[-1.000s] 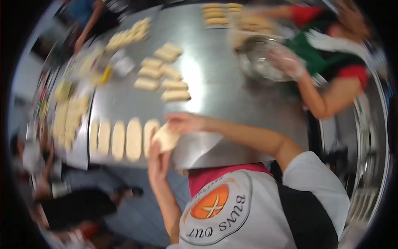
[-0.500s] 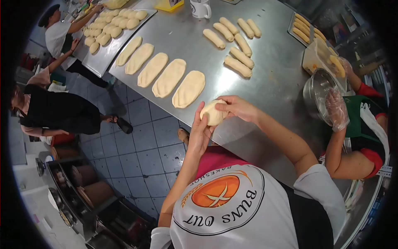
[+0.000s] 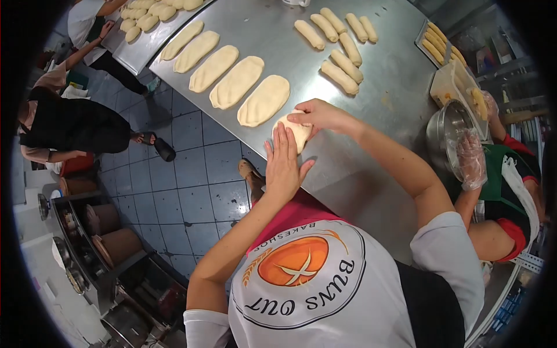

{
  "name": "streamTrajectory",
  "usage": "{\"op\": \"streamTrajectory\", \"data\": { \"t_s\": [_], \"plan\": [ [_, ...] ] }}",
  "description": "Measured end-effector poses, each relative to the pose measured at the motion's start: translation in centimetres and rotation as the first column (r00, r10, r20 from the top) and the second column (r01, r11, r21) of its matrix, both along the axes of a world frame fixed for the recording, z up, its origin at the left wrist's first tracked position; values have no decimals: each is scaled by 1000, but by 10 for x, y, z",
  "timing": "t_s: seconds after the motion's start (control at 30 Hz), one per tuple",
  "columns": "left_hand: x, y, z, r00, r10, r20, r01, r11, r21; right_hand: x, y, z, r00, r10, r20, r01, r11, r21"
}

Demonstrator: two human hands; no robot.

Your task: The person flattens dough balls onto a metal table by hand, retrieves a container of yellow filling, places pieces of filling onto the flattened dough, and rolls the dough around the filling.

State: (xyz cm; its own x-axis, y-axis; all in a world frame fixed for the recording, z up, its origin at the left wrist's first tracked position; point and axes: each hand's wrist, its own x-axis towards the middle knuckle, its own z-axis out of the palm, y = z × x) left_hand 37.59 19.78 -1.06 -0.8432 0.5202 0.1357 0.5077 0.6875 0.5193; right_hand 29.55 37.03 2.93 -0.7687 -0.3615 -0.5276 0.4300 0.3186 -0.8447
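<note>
A pale piece of dough lies on the steel table near its front edge. My left hand rests on it with fingers stretched out flat and the thumb apart. From the far side my right hand holds the dough, its thumb on top and the other fingers partly hidden. Just beyond lies a flattened oval of dough, the closest in a row of several such ovals. Several rolled dough logs sit farther back on the table.
On the right, a co-worker's gloved hand is at a metal bowl, beside a plastic bin and a tray of yellow sticks. Dough balls fill a tray at back left. Another person stands left on the tiled floor.
The dough has gone from being held up between both hands to lying on the table. My left hand has turned from cupping it to lying flat on top. The view has tilted down.
</note>
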Motion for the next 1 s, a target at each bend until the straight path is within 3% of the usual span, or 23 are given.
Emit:
{"op": "streamTrajectory", "data": {
  "t_s": [0.1,0.17,0.2,0.23,0.27,0.33,0.37,0.43,0.47,0.57,0.67,0.73,0.77,0.87,1.0],
  "plan": [
    [-2,-2,-2,1000,-1,-27,-2,995,-97,-2,7,20,990,-89,109,94,995,-44],
    [-3,-4,-2,999,-7,-45,1,992,-128,-1,11,31,913,67,-403,128,890,438],
    [-3,-5,-1,999,-8,-44,1,989,-147,0,12,33,781,229,-580,236,752,615],
    [-3,-6,1,999,-14,-42,7,986,-166,8,8,23,497,372,-784,304,772,558],
    [-3,-5,2,999,-21,-43,13,983,-183,21,3,15,403,530,-746,183,752,633],
    [-2,-8,-1,995,-83,-61,54,923,-381,50,-26,16,155,768,-621,-35,633,773],
    [-3,-8,-3,991,-114,-69,68,878,-474,50,-22,8,205,741,-640,-52,661,749],
    [-2,-11,4,997,-67,-42,51,950,-307,48,-11,-14,309,675,-670,-87,721,687],
    [-2,-12,6,999,-40,-27,33,975,-219,45,-1,-17,312,716,-624,-64,671,738],
    [-1,-16,7,999,-36,0,36,974,-222,40,14,-8,343,825,-450,-20,485,874],
    [-8,-27,12,993,-97,74,116,938,-326,25,25,9,649,679,-343,-306,645,700],
    [-9,-28,37,993,-112,30,116,955,-273,15,44,8,645,466,-606,-23,804,594],
    [-8,-27,44,993,-118,16,118,963,-243,14,48,8,577,388,-719,117,832,543],
    [-15,-4,28,994,-96,-58,92,994,-62,22,26,-14,400,638,-659,47,703,709],
    [-7,-10,4,994,-86,-72,68,973,-222,23,29,-23,349,759,-550,-34,597,802]
  ]
}}
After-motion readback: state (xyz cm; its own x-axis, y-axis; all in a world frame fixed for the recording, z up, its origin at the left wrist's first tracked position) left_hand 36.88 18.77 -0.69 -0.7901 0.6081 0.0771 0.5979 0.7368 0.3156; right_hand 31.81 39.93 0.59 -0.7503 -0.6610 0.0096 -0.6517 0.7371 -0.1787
